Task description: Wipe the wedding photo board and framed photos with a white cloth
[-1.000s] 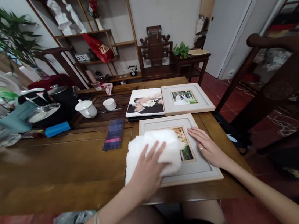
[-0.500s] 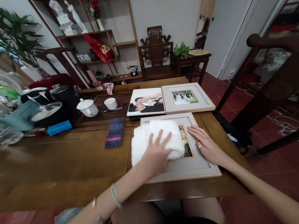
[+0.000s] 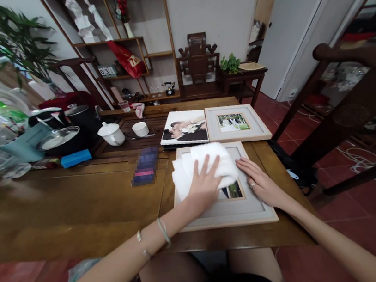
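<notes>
A picture frame with a pale border lies flat on the wooden table in front of me. Across its upper left rests a folded white towel, covering most of the photo. My left hand presses on the towel from above, palm down, fingers spread. On the frame's right border lies my right hand, flat, with fingers stretched out and a ring on one. The upper part of the photo is hidden under the towel.
Behind the frame lie a photo album and another framed photo. A blurred dark purple item is to the left. Farther left stand a lidded white cup, a small white bowl, a blue block and a pan.
My left hand and the towel have slid right and slightly away from me over the frame, showing less of the photo's top. My right hand stays in place.
</notes>
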### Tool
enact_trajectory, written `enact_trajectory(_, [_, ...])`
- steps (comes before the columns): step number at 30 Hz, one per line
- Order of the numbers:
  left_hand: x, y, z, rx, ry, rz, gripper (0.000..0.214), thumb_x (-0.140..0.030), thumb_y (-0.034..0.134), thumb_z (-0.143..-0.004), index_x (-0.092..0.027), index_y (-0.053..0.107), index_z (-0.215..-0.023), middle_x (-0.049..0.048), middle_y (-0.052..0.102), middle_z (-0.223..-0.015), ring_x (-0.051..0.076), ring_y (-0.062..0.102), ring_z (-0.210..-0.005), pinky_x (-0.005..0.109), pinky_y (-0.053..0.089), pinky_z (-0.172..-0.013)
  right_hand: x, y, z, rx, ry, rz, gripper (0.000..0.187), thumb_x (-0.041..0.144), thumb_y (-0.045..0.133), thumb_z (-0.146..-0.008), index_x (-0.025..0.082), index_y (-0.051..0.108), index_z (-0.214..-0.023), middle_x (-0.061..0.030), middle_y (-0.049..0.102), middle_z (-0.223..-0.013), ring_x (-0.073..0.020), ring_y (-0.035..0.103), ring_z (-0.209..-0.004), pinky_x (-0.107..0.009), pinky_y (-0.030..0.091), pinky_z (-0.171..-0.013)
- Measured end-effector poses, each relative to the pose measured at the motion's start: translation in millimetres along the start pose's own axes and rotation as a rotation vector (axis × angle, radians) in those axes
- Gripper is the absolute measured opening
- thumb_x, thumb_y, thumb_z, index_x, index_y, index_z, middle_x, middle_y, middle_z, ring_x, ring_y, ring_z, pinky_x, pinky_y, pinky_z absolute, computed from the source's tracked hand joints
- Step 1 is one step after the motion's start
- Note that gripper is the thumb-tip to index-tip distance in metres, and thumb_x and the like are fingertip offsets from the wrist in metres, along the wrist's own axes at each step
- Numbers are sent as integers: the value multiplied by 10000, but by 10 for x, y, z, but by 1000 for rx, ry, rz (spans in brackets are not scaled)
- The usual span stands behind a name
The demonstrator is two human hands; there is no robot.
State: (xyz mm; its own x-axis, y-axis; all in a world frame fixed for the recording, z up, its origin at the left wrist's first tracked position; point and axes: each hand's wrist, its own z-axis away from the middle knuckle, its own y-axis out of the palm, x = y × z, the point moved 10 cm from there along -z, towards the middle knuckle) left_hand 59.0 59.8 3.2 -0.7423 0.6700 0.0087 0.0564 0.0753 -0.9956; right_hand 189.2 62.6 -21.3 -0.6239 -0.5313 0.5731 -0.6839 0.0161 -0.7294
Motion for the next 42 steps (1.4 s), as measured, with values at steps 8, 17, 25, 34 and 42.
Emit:
enact_trajectory(8, [76, -36, -441, 28, 117, -42, 357, -223, 527, -844, -174, 635, -1181, 107, 235, -1554, 375, 77, -1440, 675, 101, -1097, 0, -12, 4, -42, 35, -32, 566, 122, 345, -879, 260, 406, -1424, -69, 438, -1467, -249, 300, -1414, -581, 247, -1155])
enact_trajectory(17, [-927, -286, 499, 158, 268, 206, 355, -315, 499, -861, -181, 639, -1159, 144, 362, -1488, 417, 279, -1375, 607, 236, -1087, -14, -42, 1, -40, 68, -76, 471, 225, 343, -944, 277, 432, -1405, -61, 433, -1474, -241, 306, -1412, -555, 281, -1150])
enact_trajectory(25, [-836, -176, 368, 173, 201, 139, 368, -371, 502, -867, -190, 642, -1155, 136, 368, -1487, 395, 283, -1373, 636, 260, -1049, -26, -43, -5, -41, 53, -73, 471, 229, 361, -936, 277, 446, -1398, -62, 457, -1460, -252, 326, -1403, -562, 292, -1141])
enact_trajectory(34, [-170, -484, -485, -59, 94, -82, 279, -138, 543, -822, -159, 669, -1069, 117, 316, -1518, 336, 252, -1392, 535, 244, -1084, 42, -50, -31, -60, 29, -28, 559, 80, 389, -832, 243, 499, -1356, -85, 520, -1381, -265, 375, -1363, -557, 305, -1127])
enact_trajectory(42, [-265, -145, -808, -3, 257, -135, 288, -63, 585, -791, -159, 668, -1049, 99, 391, -1483, 270, 354, -1356, 425, 345, -1022, 19, -43, -16, -31, 58, -20, 581, 66, 381, -816, 242, 494, -1358, -80, 494, -1410, -262, 379, -1362, -547, 312, -1130])
